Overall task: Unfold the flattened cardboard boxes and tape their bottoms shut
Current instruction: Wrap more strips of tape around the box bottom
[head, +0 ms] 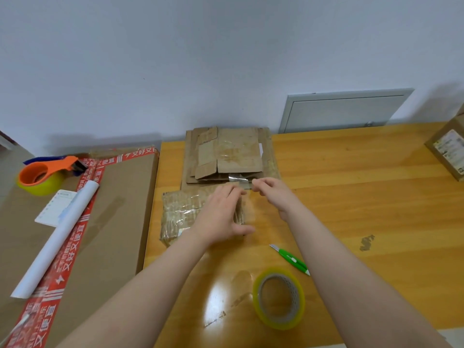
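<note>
Tape roll lies idle; left hand presses flat on one box, right hand pinches a tape strip, flattened stack behind not yet unfolded.

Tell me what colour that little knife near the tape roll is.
The utility knife is bright green, seen best in the head view.

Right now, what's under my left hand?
A tape-covered cardboard box lies on the wooden table under your left hand. The hand covers the box's right end, so its surface there cannot be seen. Your right hand pinches clear tape.
</note>
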